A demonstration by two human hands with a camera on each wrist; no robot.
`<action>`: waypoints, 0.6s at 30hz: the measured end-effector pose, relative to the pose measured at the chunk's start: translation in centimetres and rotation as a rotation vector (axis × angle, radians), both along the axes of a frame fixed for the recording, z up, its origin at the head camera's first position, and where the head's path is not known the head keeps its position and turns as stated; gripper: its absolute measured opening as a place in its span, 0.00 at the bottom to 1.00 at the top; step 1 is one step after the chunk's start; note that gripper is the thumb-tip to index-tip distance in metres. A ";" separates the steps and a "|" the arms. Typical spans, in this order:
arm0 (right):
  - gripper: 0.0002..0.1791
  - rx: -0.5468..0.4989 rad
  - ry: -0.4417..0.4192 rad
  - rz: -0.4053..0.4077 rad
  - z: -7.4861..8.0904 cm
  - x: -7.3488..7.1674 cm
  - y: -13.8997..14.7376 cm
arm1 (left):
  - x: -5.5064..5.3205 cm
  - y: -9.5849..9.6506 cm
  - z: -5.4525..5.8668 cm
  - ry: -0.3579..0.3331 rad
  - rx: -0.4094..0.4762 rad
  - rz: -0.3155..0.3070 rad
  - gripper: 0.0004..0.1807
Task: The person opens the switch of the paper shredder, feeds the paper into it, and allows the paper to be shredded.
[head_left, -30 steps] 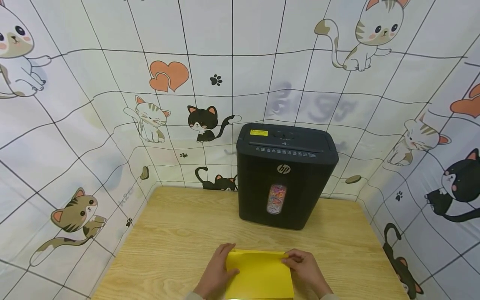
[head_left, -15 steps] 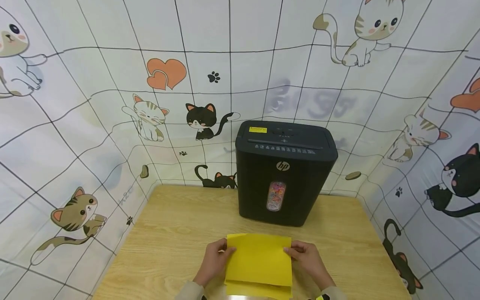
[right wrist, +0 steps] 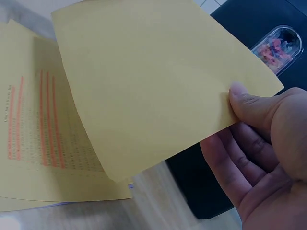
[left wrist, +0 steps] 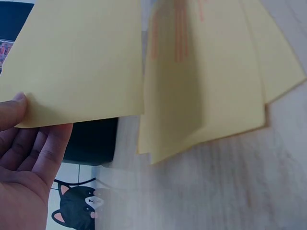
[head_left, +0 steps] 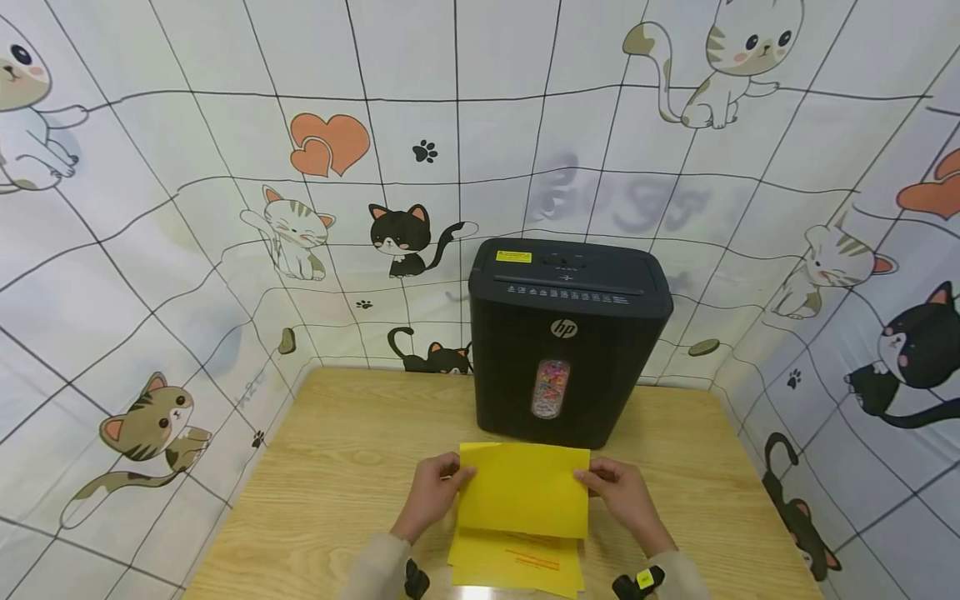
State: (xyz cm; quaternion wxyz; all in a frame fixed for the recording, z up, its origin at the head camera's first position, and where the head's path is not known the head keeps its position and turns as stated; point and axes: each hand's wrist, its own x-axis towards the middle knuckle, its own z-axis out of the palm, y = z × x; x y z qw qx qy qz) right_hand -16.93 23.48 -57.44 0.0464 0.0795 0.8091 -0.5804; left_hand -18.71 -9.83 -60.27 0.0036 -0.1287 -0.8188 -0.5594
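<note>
Sheet (head_left: 522,490) has advanced toward the far shredder (head_left: 510,375), exposing printed paper (head_left: 517,567) nearer; left hand (head_left: 433,492) and right hand (head_left: 621,496) pinch its left and right edges. It appears separated for single handling.

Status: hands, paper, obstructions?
Left hand and right hand pinching yellow sheet by sides. Held above other yellow sheets. Black shredder beyond; no obstruction seen.

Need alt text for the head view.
Left hand and right hand hold a yellow sheet by opposite edges above other yellow sheets on a wood-grain table. Behind stands a black HP shredder before a cat-print wall.
</note>
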 end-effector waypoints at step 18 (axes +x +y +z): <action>0.12 0.111 0.120 -0.008 3.6 -1.6 0.3 | -2.2 0.5 4.3 0.051 0.008 0.024 0.07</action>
